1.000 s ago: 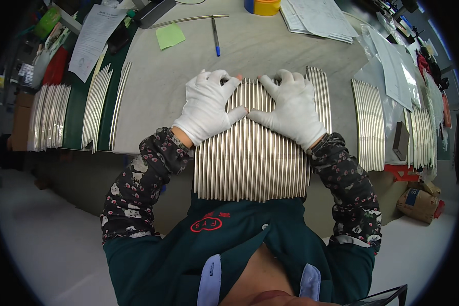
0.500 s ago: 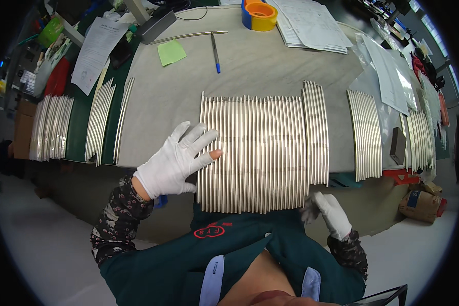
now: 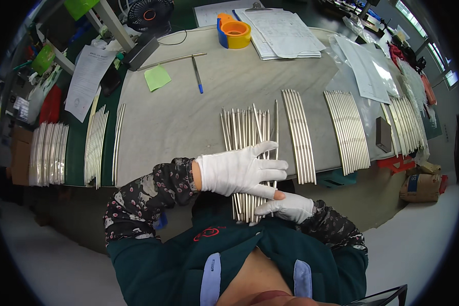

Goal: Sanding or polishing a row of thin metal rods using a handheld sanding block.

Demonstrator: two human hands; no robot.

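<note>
A gathered bundle of thin silvery metal rods (image 3: 244, 127) lies in front of me, its near ends reaching past the table edge toward my body. Across its middle lies my left hand (image 3: 239, 169), white-gloved, the fingers stretched and spread over the rods and a bare thumb tip showing. At the near end my right hand (image 3: 285, 208), also gloved, closes round the rods; its fingers are mostly hidden beneath them. A few rods slant or stand slightly apart at the bundle's right side. Just right of it is a narrow row of similar rods (image 3: 299, 137).
Farther right lie a wider row of rods (image 3: 348, 132), a dark block (image 3: 383, 134) and more rods (image 3: 407, 125). Other rods (image 3: 96, 145) are at the left. Toward the back are a pen (image 3: 197, 75), a green note (image 3: 157, 78), a tape dispenser (image 3: 234, 34) and papers (image 3: 285, 33).
The wide flat row of rods is now a narrow, piled bundle. My left hand has swept right across it, and my right hand has come in onto its near end.
</note>
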